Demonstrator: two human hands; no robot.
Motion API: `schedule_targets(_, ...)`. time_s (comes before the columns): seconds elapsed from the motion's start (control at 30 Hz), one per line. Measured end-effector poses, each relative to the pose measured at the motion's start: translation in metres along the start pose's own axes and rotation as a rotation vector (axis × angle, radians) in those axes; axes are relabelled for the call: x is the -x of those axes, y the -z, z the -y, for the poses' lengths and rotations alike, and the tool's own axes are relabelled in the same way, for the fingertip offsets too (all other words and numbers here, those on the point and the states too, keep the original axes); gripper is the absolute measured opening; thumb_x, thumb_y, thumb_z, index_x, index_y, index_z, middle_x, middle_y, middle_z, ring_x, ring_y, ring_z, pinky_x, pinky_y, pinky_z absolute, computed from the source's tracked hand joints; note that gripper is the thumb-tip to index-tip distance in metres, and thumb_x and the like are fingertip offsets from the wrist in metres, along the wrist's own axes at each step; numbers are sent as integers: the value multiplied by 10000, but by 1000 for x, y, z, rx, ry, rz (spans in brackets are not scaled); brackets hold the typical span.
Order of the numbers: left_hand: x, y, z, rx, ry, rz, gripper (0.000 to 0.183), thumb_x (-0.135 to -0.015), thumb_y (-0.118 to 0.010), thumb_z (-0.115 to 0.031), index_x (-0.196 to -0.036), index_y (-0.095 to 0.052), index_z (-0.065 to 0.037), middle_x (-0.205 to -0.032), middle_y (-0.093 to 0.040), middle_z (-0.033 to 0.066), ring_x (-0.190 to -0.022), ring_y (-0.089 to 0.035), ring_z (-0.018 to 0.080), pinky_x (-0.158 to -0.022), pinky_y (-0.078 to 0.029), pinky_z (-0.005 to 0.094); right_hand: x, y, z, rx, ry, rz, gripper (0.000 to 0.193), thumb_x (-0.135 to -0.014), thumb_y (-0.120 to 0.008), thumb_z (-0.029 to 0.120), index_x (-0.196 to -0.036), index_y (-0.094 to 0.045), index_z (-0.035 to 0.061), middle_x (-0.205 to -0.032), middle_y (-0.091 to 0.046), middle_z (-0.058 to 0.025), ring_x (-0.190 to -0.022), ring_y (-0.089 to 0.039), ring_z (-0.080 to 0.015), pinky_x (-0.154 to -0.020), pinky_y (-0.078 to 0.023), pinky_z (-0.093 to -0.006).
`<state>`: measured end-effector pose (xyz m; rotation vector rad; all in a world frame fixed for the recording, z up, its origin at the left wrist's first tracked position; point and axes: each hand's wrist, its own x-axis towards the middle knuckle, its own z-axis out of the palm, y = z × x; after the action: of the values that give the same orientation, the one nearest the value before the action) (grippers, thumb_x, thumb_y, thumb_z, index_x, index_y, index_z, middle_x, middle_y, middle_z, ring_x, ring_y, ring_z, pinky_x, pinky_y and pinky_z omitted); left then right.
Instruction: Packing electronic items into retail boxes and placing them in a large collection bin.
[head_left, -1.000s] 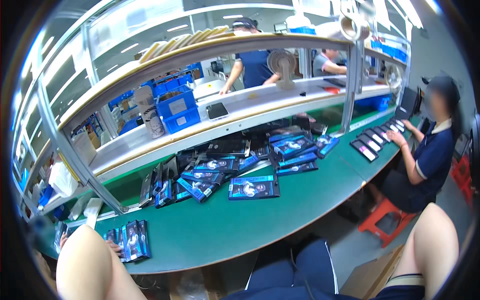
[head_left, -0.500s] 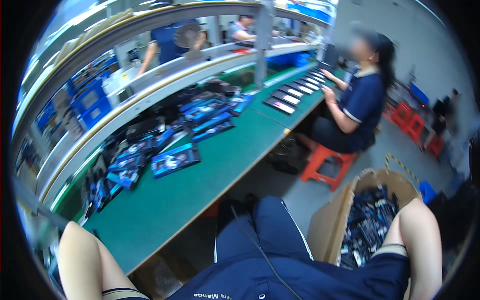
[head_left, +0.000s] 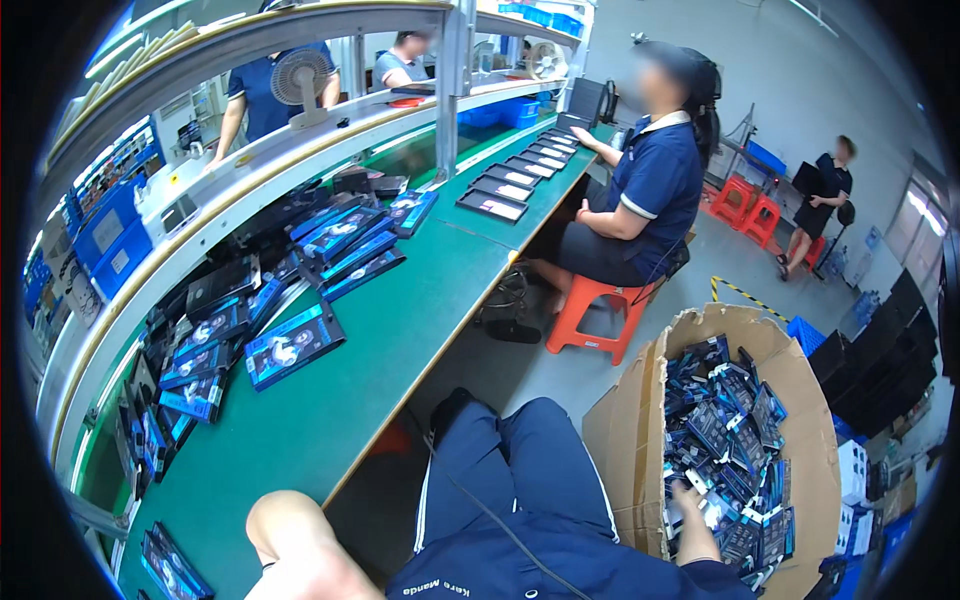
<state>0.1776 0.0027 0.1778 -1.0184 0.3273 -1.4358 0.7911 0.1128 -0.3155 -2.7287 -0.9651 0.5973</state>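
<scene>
My right hand [head_left: 690, 510] reaches down into a big cardboard box [head_left: 625, 440] at my right side. The box holds many flat, dark-blue retail packages [head_left: 735, 430] with white hang tabs. The fingers look stretched out against the packages beside the near left wall, and no package is plainly gripped. At the lower left shows my bent left arm [head_left: 290, 525], its elbow over the table edge. Its nearest part is blurred at the picture's bottom, and the left hand's fingers do not show.
On the green table [head_left: 350, 420] lie a heap of blue-black packages [head_left: 220, 330], a single package [head_left: 293, 345] and some at the near left corner [head_left: 172, 565]. Black trays [head_left: 495, 200] line up before a seated co-worker [head_left: 655, 190] on a red stool [head_left: 600, 310]. Metal shelving [head_left: 450, 90] borders the table.
My right arm has straightened, and the hand has come into view inside the box. My left arm has shifted right and inward. The view has turned to the right, showing more of the box.
</scene>
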Motion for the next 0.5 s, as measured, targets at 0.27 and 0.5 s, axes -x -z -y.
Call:
schedule_targets(0.27, 75, 13, -48, 26, 244, 354, 611, -965, -439, -411, -1464, -256, -110, -1496, -308, 160, -1414, -247, 270, -1151, -237, 478, 59, -94, -46, 219, -40, 305, 1038, -736, -684, 577, -1509, -141, 146, -1551, -43, -246, -1419, -127, -442, -1141, -235, -462)
schedule_targets(0.5, 131, -16, -44, 264, -44, 504, 169, -851, -587, -254, -962, -600, -127, -1014, -564, 52, -1050, -543, 291, -875, -440, 473, 83, -50, -25, 514, 88, 306, 1026, -680, -765, 513, -1492, -192, 260, -1523, -151, -216, -1372, -231, -434, -1102, -295, -482)
